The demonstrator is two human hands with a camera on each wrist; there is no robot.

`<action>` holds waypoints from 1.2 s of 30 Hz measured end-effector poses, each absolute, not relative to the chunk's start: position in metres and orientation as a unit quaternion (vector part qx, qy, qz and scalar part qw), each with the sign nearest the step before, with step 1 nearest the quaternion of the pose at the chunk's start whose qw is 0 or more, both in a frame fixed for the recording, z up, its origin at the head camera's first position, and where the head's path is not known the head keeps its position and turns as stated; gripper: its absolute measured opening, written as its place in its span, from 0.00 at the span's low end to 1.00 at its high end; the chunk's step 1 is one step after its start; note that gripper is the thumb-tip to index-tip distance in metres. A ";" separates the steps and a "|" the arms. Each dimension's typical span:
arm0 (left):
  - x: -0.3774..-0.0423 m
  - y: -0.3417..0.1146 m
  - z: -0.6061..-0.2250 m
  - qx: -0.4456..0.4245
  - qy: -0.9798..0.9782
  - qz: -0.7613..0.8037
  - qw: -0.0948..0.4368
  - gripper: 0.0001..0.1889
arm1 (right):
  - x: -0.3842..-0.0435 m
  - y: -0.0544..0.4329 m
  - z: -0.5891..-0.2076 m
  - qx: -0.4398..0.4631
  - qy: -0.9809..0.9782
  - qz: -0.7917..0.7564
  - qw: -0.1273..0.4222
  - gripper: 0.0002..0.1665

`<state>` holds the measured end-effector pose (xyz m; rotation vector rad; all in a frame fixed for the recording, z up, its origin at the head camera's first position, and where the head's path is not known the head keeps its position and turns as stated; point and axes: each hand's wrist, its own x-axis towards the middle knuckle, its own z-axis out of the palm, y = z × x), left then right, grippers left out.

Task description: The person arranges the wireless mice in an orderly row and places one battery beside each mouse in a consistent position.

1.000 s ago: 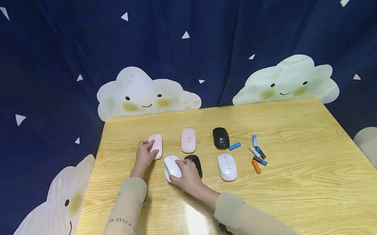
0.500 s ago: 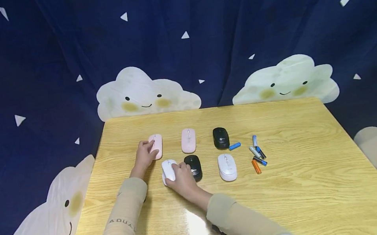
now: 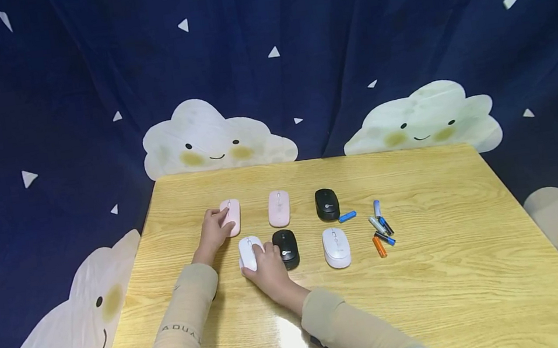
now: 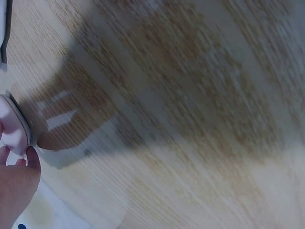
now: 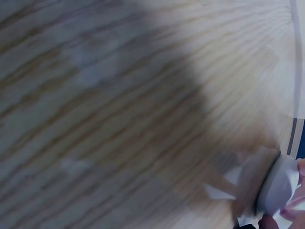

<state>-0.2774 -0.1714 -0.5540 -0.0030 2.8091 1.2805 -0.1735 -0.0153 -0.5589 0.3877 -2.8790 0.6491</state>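
Note:
My left hand (image 3: 214, 228) holds a pale pink mouse (image 3: 232, 214) by its sides at the left of the table, thumb on the near side. The left wrist view shows that pink mouse (image 4: 13, 125) at its left edge with the fingertips around it. My right hand (image 3: 270, 269) grips a white mouse (image 3: 249, 251) in front of the pink one. In the right wrist view the white mouse (image 5: 279, 186) is low at the right, at or close to the tabletop. Right beside my right hand's fingers lies a black mouse (image 3: 286, 249).
Behind stand another pink mouse (image 3: 279, 208) and a black mouse (image 3: 327, 203). A second white mouse (image 3: 336, 247) sits in the front row. One blue battery (image 3: 347, 216) lies near it; several more, including an orange battery (image 3: 380, 246), are scattered rightward on the wooden table (image 3: 455, 268).
My right hand has shifted a little left and nearer with the white mouse, uncovering more of the front black mouse. The left hand and the pink mouse have stayed put.

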 end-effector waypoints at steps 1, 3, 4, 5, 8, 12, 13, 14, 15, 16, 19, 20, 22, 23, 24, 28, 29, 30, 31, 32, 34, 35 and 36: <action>-0.277 -0.171 -0.554 -0.001 0.910 0.414 0.027 0.27 | -0.173 -0.015 -0.560 0.131 -0.964 0.215 0.085 0.32; -0.278 -0.171 -0.554 -0.002 0.910 0.415 0.028 0.27 | -0.173 -0.015 -0.561 0.133 -0.965 0.208 0.089 0.32; -0.278 -0.171 -0.554 -0.003 0.909 0.416 0.028 0.27 | -0.173 -0.015 -0.561 0.135 -0.965 0.206 0.091 0.32; -0.278 -0.171 -0.554 -0.002 0.909 0.415 0.028 0.27 | -0.173 -0.015 -0.562 0.137 -0.965 0.205 0.093 0.32; -0.278 -0.171 -0.553 -0.001 0.909 0.416 0.025 0.27 | -0.172 -0.014 -0.562 0.144 -0.964 0.199 0.104 0.33; -0.278 -0.171 -0.553 -0.004 0.908 0.418 0.024 0.27 | -0.172 -0.013 -0.563 0.152 -0.962 0.195 0.118 0.34; -0.278 -0.171 -0.553 -0.005 0.908 0.418 0.025 0.27 | -0.172 -0.013 -0.563 0.154 -0.962 0.194 0.119 0.34; -0.277 -0.171 -0.553 -0.005 0.909 0.417 0.026 0.27 | -0.172 -0.013 -0.562 0.156 -0.961 0.194 0.120 0.34; -0.277 -0.171 -0.552 -0.005 0.909 0.416 0.026 0.27 | -0.172 -0.012 -0.561 0.158 -0.960 0.195 0.122 0.34; -0.277 -0.171 -0.552 -0.005 0.909 0.416 0.025 0.27 | -0.172 -0.011 -0.559 0.161 -0.960 0.196 0.122 0.33; -0.277 -0.171 -0.553 -0.003 0.909 0.417 0.021 0.27 | -0.172 -0.008 -0.550 0.164 -0.957 0.210 0.118 0.31; -0.277 -0.171 -0.553 -0.002 0.909 0.417 0.019 0.27 | -0.173 -0.006 -0.546 0.165 -0.956 0.214 0.116 0.30; -0.277 -0.171 -0.553 -0.002 0.908 0.418 0.016 0.27 | -0.175 -0.001 -0.539 0.165 -0.955 0.221 0.110 0.27; -0.277 -0.170 -0.553 -0.003 0.908 0.419 0.016 0.27 | -0.176 0.002 -0.536 0.164 -0.954 0.225 0.108 0.26; -0.277 -0.170 -0.553 -0.003 0.907 0.420 0.017 0.27 | -0.177 0.006 -0.534 0.164 -0.954 0.224 0.109 0.25; -0.276 -0.170 -0.553 -0.009 0.907 0.421 0.028 0.27 | -0.183 0.025 -0.526 0.163 -0.951 0.231 0.126 0.25; -0.276 -0.169 -0.552 -0.010 0.907 0.420 0.032 0.27 | -0.184 0.031 -0.524 0.160 -0.950 0.232 0.131 0.25; -0.276 -0.169 -0.552 -0.010 0.907 0.419 0.034 0.27 | -0.186 0.037 -0.523 0.156 -0.951 0.231 0.135 0.25; -0.276 -0.169 -0.552 -0.011 0.908 0.418 0.036 0.27 | -0.188 0.043 -0.521 0.150 -0.951 0.232 0.138 0.25; -0.276 -0.169 -0.552 -0.011 0.908 0.417 0.038 0.27 | -0.189 0.049 -0.520 0.142 -0.953 0.230 0.140 0.26; -0.276 -0.169 -0.551 -0.011 0.908 0.416 0.040 0.27 | -0.193 0.061 -0.518 0.124 -0.955 0.229 0.141 0.26; -0.276 -0.169 -0.551 -0.011 0.909 0.416 0.041 0.27 | -0.194 0.068 -0.518 0.115 -0.956 0.230 0.139 0.27; -0.276 -0.169 -0.551 -0.012 0.909 0.415 0.041 0.27 | -0.196 0.075 -0.518 0.104 -0.957 0.232 0.137 0.27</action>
